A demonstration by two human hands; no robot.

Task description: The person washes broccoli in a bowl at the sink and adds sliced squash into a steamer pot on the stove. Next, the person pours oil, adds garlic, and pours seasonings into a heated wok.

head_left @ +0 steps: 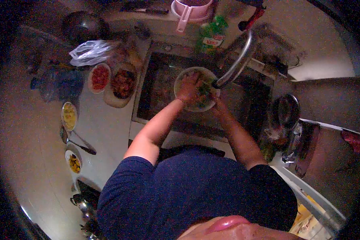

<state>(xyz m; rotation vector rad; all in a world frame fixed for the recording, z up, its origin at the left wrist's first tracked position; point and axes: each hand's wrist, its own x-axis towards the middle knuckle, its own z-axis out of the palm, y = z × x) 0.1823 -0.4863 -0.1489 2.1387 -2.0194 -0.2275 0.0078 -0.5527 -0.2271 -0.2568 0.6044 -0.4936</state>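
Note:
A pale round bowl (179, 99) is in the sink beneath the curved faucet (238, 62), with green leafy vegetables (205, 89) inside. My left hand (190, 87) reaches into the bowl, fingers apart and lying over the leaves. Some of its fingertips are hard to make out in the dim light. At the bowl's right rim is my right hand (215, 98), gripping the edge; most of its fingers are hidden by the bowl and the shadow. The faucet's spout ends over the bowl's right side.
Left of the sink (137, 106) stand a container of dark food (123, 84), a bowl of red food (99, 78), a yellow-filled bowl (69, 117) and a ladle (65, 135). Behind are a green bottle (214, 34) and a pink pot (194, 11). Pans (288, 110) stand right.

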